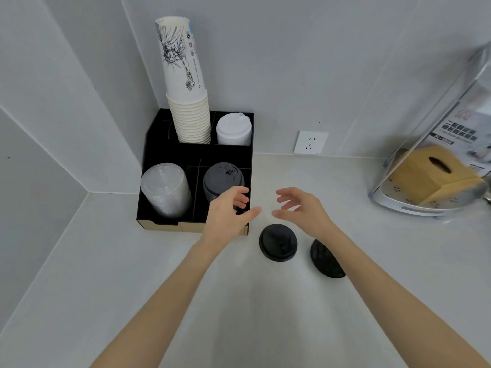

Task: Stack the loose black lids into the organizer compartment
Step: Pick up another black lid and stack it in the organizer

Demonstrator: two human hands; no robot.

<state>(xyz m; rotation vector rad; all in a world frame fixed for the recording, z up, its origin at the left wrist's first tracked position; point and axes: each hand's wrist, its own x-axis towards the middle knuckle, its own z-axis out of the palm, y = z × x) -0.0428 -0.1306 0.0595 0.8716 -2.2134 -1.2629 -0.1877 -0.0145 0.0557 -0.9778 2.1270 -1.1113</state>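
Note:
Two loose black lids lie on the pale counter: one [278,242] in the middle, another [325,258] to its right, partly hidden under my right forearm. A black organizer [170,152] stands in the corner; its front right compartment holds a stack of black lids [222,179]. My left hand [228,213] hovers in front of that stack, fingers apart and empty. My right hand [300,208] floats just beyond the middle lid, fingers spread, holding nothing.
The organizer also holds tall paper cups [186,83], white lids [233,128] and clear lids [164,189]. A wall socket [310,142] sits behind the counter. At the right stand a wooden tissue box [430,173] and a clear sign holder [451,123].

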